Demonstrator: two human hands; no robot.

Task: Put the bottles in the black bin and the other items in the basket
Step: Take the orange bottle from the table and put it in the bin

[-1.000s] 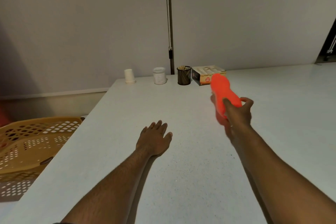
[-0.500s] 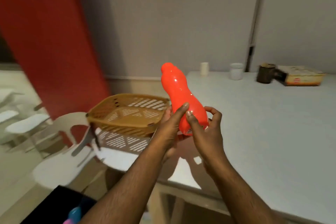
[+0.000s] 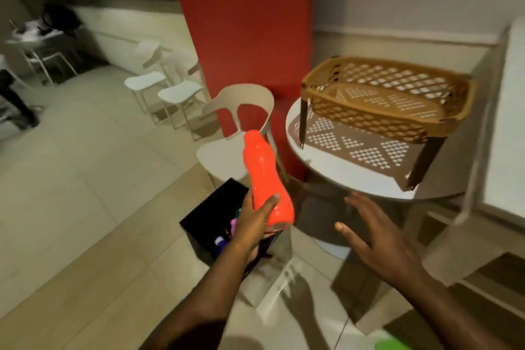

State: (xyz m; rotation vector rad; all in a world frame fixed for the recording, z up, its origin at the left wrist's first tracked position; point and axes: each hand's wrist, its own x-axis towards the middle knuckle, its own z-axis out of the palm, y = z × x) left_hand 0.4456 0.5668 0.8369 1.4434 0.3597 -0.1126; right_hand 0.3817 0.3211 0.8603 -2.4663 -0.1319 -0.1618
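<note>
My left hand (image 3: 254, 221) grips the base of an orange bottle (image 3: 265, 179), which points up and away, held just above the black bin (image 3: 204, 213) on the floor. Inside the bin I see parts of several coloured bottles (image 3: 227, 233), partly hidden by my forearm. My right hand (image 3: 375, 239) hovers open to the right, fingers spread, holding nothing. The brown perforated basket (image 3: 389, 94) stands on legs on a round white table (image 3: 341, 176) beyond my right hand; its visible floor is bare.
A beige chair (image 3: 238, 128) stands right behind the bin, against a red pillar (image 3: 241, 23). White stools (image 3: 167, 91) sit further left on the tiled floor. The white work table's edge (image 3: 508, 122) runs along the right. Something green (image 3: 393, 345) shows at the bottom edge.
The bottle passed from my right hand through both hands into my left hand alone. My view swung left and down from the work table to the bin; my right hand let go and opened.
</note>
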